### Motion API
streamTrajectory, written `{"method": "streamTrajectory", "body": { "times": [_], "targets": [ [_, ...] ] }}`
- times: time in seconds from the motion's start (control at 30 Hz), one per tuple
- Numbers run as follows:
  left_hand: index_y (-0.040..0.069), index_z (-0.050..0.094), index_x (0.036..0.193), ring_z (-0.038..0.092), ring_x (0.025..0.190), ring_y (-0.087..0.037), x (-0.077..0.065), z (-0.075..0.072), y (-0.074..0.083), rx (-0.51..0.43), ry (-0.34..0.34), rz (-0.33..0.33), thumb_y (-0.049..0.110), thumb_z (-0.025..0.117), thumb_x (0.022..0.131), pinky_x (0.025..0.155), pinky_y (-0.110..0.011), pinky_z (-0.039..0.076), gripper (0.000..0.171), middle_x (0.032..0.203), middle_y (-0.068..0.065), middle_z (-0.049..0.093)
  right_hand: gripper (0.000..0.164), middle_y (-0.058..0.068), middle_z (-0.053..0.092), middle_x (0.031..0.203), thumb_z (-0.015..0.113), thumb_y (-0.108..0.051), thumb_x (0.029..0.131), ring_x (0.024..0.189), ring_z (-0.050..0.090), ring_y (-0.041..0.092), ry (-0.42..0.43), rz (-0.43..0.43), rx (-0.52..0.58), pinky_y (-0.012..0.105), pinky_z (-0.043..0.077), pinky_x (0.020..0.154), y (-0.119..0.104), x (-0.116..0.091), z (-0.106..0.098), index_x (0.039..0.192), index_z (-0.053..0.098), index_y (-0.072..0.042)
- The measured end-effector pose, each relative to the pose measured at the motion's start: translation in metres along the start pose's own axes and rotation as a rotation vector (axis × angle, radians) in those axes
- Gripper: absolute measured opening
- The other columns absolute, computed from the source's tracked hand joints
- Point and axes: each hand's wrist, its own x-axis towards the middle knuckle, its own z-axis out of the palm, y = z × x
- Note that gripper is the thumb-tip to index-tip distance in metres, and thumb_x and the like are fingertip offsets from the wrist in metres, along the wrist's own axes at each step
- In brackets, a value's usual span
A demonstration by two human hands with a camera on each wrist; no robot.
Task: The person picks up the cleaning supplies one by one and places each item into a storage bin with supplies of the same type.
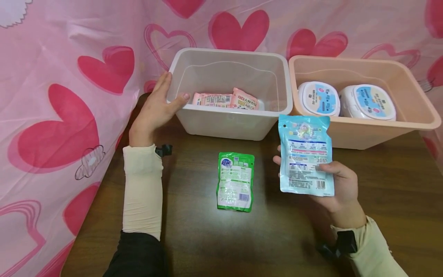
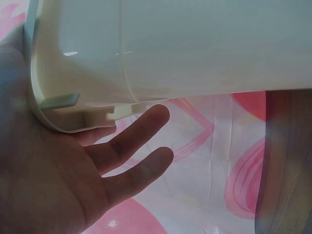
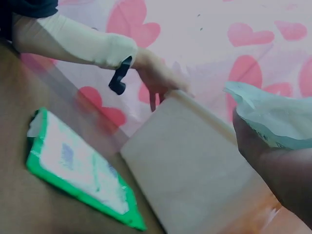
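In the head view my left hand point(image 1: 157, 104) rests at the near left corner of a whitish plastic bin point(image 1: 225, 123). Its thumb lies over the rim and the other fingers lie along the outer left side; in the left wrist view two fingers stretch out loosely below the rim. My right hand point(image 1: 340, 188) holds a light blue pouch point(image 1: 306, 154) with printed text, thumb on its front and fingertips showing past its left edge. A green and white pouch point(image 1: 235, 182) lies flat on the table between the hands. Inside the whitish bin are pink packets point(image 1: 245, 100).
Beside the whitish bin, on the right, stands a peach bin point(image 1: 353, 132) with two white tubs point(image 1: 320, 98) under printed lids. Both bins sit toward the back of the dark wooden table point(image 1: 197, 238). A pink heart-patterned cloth point(image 1: 104, 23) hangs behind and to the left.
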Motion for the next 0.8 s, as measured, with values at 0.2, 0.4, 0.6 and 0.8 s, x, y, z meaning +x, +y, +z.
{"method": "streamTrajectory", "body": {
  "times": [0.2, 0.4, 0.6, 0.8],
  "targets": [
    [0.037, 0.001, 0.162, 0.005, 0.153, -0.021, -0.001, 0.001, 0.000, -0.002, 0.004, 0.015, 0.068, 0.057, 0.089, 0.118, -0.061, 0.009, 0.097, 0.167, 0.016, -0.004, 0.075, 0.013, 0.011, 0.168, 0.025, 0.001, 0.097, 0.145, 0.013, 0.056, 0.006, -0.069, -0.015, 0.066, 0.014, 0.115, -0.006, 0.020, 0.014, 0.164, 0.013, -0.028],
    [0.032, 0.003, 0.163, 0.009, 0.152, -0.024, -0.001, 0.001, 0.001, 0.013, 0.008, 0.043, 0.067, 0.055, 0.091, 0.118, -0.060, 0.012, 0.096, 0.168, 0.011, -0.002, 0.075, 0.011, 0.008, 0.169, 0.026, 0.001, 0.096, 0.147, 0.010, 0.053, -0.002, -0.094, -0.035, 0.065, 0.015, 0.115, -0.014, 0.038, 0.023, 0.164, 0.015, -0.028],
    [0.032, 0.002, 0.163, 0.009, 0.152, -0.025, -0.001, 0.000, 0.001, 0.020, 0.006, 0.037, 0.068, 0.054, 0.091, 0.117, -0.062, 0.012, 0.096, 0.168, 0.011, -0.002, 0.074, 0.009, 0.009, 0.169, 0.025, 0.000, 0.094, 0.147, 0.008, 0.053, -0.004, -0.145, -0.058, 0.065, 0.014, 0.115, -0.022, 0.057, 0.030, 0.163, 0.016, -0.023],
    [0.030, 0.003, 0.163, 0.009, 0.152, -0.025, -0.002, 0.000, -0.001, 0.022, 0.011, 0.047, 0.067, 0.053, 0.092, 0.117, -0.062, 0.012, 0.095, 0.168, 0.010, -0.002, 0.070, 0.011, 0.013, 0.167, 0.027, -0.002, 0.094, 0.145, 0.013, 0.055, 0.019, -0.169, -0.033, 0.065, 0.018, 0.112, -0.031, 0.082, 0.030, 0.162, 0.018, -0.019]
  ]
}}
